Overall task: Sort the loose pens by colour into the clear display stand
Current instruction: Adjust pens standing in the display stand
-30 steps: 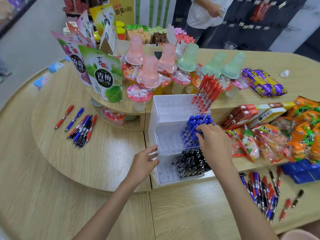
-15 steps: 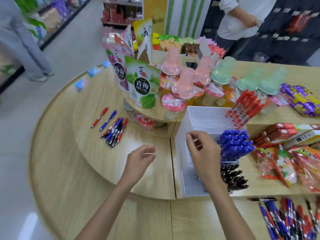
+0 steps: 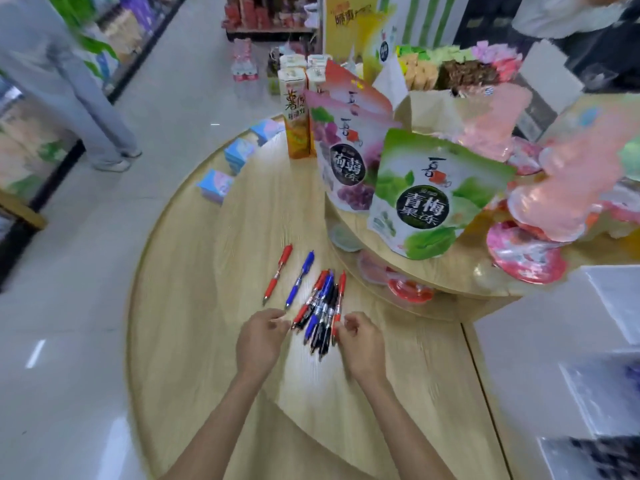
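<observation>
Wooden tabletop (image 3: pixel 194 271) fills your view now. A second ago your right hand was among the blue pens in the stand and your left hand was on its front, and now both have come over to the loose pens. A single red pen (image 3: pixel 277 273) and a single blue pen (image 3: pixel 300 278) lie apart, to the left. Your left hand (image 3: pixel 261 337) is just at the near ends of the mixed pile (image 3: pixel 320 311), with its fingers curled. Your right hand (image 3: pixel 362 344) is curled at the other side, beside a red one. Because of the blur I cannot tell if either hand already pinches a pen. I judge that a new pick-up begins, so the sorting is not finished, and the pile still mixes red, blue and black. Around you, a person in grey trousers (image 3: pixel 69 81) stands in the aisle at far left and small blue boxes (image 3: pixel 214 183) sit on the rim. Snack bags (image 3: pixel 433 195) stand on the raised shelf close behind the pile. The clear stand (image 3: pixel 609 306) is at the far right, blurred and well apart.
</observation>
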